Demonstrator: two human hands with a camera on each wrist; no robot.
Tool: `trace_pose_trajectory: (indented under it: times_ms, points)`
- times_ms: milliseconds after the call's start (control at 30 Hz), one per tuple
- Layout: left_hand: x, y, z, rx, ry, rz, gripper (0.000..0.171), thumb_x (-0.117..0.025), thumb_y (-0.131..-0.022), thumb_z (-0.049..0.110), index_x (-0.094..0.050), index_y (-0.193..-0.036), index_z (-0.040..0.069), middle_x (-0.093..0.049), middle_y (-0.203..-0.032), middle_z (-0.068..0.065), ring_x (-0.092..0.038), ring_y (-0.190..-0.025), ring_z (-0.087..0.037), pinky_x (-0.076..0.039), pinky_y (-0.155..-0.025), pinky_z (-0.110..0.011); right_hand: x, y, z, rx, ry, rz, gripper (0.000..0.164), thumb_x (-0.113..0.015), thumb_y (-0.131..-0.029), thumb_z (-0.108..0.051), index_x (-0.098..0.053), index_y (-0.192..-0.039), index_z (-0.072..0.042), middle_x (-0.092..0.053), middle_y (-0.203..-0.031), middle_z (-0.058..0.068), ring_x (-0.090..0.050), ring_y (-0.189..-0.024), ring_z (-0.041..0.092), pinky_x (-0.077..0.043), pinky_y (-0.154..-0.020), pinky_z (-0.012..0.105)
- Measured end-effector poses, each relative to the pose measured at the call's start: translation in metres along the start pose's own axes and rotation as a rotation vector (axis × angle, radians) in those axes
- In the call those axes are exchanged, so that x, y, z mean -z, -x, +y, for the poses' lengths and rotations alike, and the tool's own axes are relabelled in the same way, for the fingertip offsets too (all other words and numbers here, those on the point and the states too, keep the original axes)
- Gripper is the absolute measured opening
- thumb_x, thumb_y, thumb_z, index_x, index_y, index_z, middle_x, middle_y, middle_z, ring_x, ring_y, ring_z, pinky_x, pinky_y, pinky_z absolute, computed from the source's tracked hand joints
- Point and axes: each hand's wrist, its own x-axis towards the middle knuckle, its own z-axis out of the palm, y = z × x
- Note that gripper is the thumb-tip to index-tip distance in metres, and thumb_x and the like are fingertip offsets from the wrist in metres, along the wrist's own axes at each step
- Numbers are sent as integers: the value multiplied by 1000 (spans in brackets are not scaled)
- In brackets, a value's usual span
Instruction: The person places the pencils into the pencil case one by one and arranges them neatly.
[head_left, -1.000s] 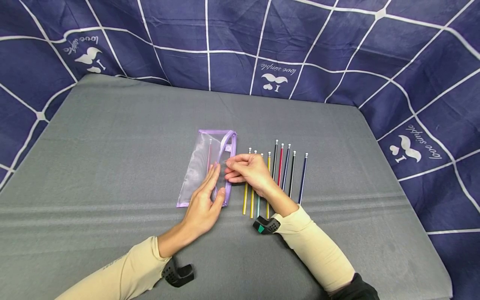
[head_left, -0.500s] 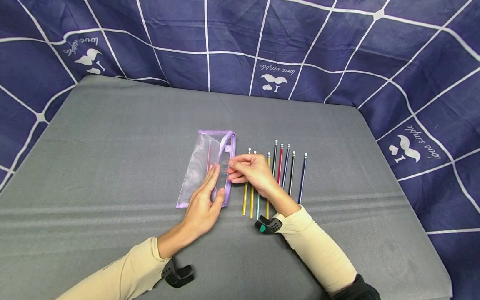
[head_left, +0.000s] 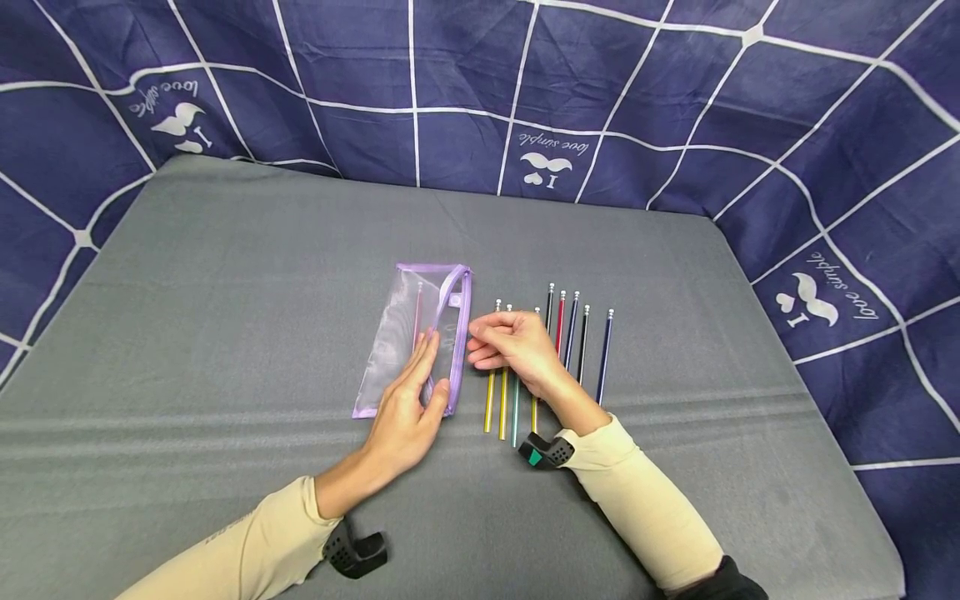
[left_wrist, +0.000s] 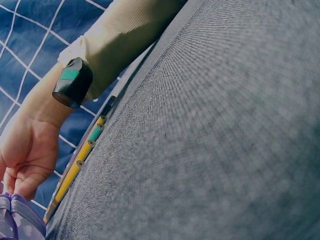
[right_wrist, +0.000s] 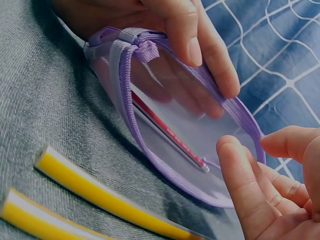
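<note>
A translucent mesh pencil pouch (head_left: pixel 386 358) with purple zip edging lies on the table, its mouth spread apart on the right side. Inside it is a red pencil (right_wrist: pixel 167 127), seen through the opening in the right wrist view. My left hand (head_left: pixel 405 408) holds the pouch's upper zip edge, the thumb at the mouth and the fingers along the mesh. My right hand (head_left: pixel 513 346) hovers just right of the mouth with nothing in it, thumb and forefinger apart, over a row of pencils. A yellow pencil (head_left: pixel 490 408) is the closest of these to the pouch.
Right of the pouch lie several pencils, among them a teal one (head_left: pixel 515 417), a red one (head_left: pixel 560 321) and a dark blue one (head_left: pixel 605 354). Grey cloth covers the table (head_left: pixel 247 275). A blue checked curtain (head_left: pixel 360 75) hangs behind it.
My right hand has drawn back to the right, from over the pouch's mouth to beside it. The left hand and the pouch stay in place.
</note>
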Motion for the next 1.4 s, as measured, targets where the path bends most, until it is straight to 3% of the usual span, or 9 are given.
trace_pose_trajectory:
  times_ms: [733, 1400]
  points:
    - [2, 0, 1, -1, -2, 2, 57, -57, -94, 1, -37, -147, -8, -36, -153, -20, -30, -144, -32, -25, -118, -46, 15, 12, -3, 18, 9, 44, 32, -61, -92, 3, -56, -117, 23, -69, -70, 8, -70, -59, 16, -61, -58, 30]
    - [1, 1, 0, -13, 2, 10, 58, -57, -93, 1, -37, -147, -9, -35, -153, -22, -30, -143, -38, -24, -118, -49, 42, 27, -4, 48, 19, 86, 34, -60, -93, 2, -53, -116, 25, -70, -69, 6, -70, -59, 15, -61, -59, 29]
